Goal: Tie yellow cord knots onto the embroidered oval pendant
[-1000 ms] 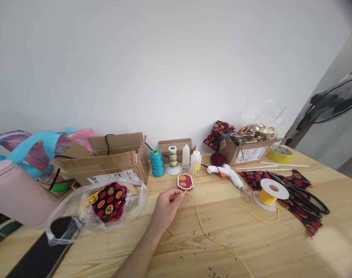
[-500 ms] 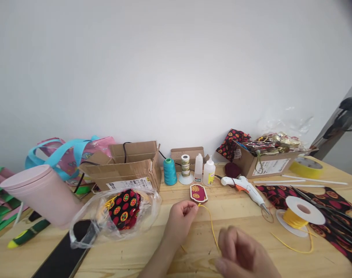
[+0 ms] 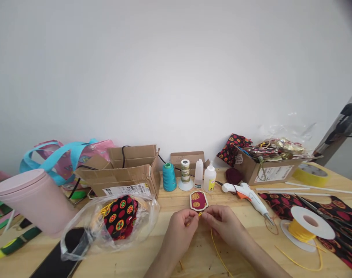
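Note:
A maroon tag with gold flowers and a cream border (image 3: 198, 200) lies flat on the table, just beyond my fingertips. Yellow cord (image 3: 217, 249) is tied at the tag's near edge and trails down towards the table's front. My left hand (image 3: 184, 227) pinches the cord close to the tag, from the left. Opposite it, my right hand (image 3: 222, 222) also has thumb and finger closed on the cord at the small knot. The fingertips of both hands nearly meet, and they partly hide the knot.
A white glue gun (image 3: 248, 199) and a spool of yellow cord (image 3: 306, 227) lie to the right. Glue bottles (image 3: 210, 178) and thread cones (image 3: 169, 177) stand behind the tag. At left are a plastic bag of patterned fabric (image 3: 121, 220), a cardboard box (image 3: 118, 173) and a pink tumbler (image 3: 37, 204).
My right hand has moved up and left from the front of the table to the knot below the tag, and now pinches the cord. The left hand stays near the tag. The view shifted slightly.

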{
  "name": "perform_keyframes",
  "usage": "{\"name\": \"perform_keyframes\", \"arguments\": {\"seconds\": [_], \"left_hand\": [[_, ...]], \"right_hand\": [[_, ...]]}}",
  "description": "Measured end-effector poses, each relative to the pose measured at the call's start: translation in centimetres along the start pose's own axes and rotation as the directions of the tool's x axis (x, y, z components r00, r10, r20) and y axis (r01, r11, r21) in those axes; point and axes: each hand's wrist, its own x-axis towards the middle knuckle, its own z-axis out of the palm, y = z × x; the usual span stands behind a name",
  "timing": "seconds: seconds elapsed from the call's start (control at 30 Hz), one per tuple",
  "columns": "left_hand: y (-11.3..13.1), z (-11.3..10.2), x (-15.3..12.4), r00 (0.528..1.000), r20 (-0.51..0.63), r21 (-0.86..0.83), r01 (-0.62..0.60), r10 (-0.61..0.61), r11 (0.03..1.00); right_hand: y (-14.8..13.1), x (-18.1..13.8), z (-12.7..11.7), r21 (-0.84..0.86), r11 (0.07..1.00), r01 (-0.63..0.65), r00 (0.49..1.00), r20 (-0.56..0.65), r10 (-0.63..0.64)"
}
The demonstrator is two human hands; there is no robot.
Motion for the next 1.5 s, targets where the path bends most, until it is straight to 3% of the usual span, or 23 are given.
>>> {"name": "perform_keyframes", "arguments": {"seconds": [0.3, 0.43, 0.63, 0.83, 1.0, 1.2, 1.3, 1.5], "left_hand": [[0.3, 0.3, 0.0, 0.998, 0.051, -0.004, -0.031, 0.031, 1.0], [0.5, 0.4, 0.0, 0.998, 0.011, 0.016, -0.054, 0.054, 0.998], [0.4, 0.4, -0.3, 0.998, -0.013, 0.05, -0.062, 0.062, 0.997], [0.4, 0.5, -0.3, 0.997, 0.025, 0.096, -0.074, 0.072, 0.993], [0.5, 0.3, -0.2, 0.998, 0.009, 0.066, -0.07, 0.07, 0.995], [0.4, 0.0, 0.1, 0.995, -0.055, 0.037, -0.085, 0.087, 0.996], [0.3, 0.0, 0.1, 0.994, -0.031, -0.011, -0.105, 0.104, 0.994], [0.0, 0.0, 0.0, 0.999, -0.038, -0.079, -0.038, 0.035, 0.996]], "right_hand": [[0.4, -0.7, -0.5, -0.148, 0.973, 0.178, 0.973, -0.123, -0.197], [0.1, -0.8, -0.5, -0.029, 0.99, 0.138, 0.98, -0.14, -0.141], [0.3, -0.4, -0.5, 0.191, 0.98, 0.054, 0.997, -0.068, -0.042], [0.4, -0.7, -0.2, 0.016, 0.98, 0.198, 0.98, -0.032, -0.198], [0.2, -0.9, -0.2, -0.11, 0.968, 0.224, 0.973, -0.022, -0.228], [0.1, -0.6, -0.4, 0.133, 0.988, 0.075, 0.997, 0.008, -0.077], [0.1, -0.8, -0.1, 0.186, 0.98, 0.07, 0.995, 0.056, -0.082], [0.1, -1.4, 0.2, -0.172, 0.956, 0.236, 0.971, 0.023, -0.236]]}}
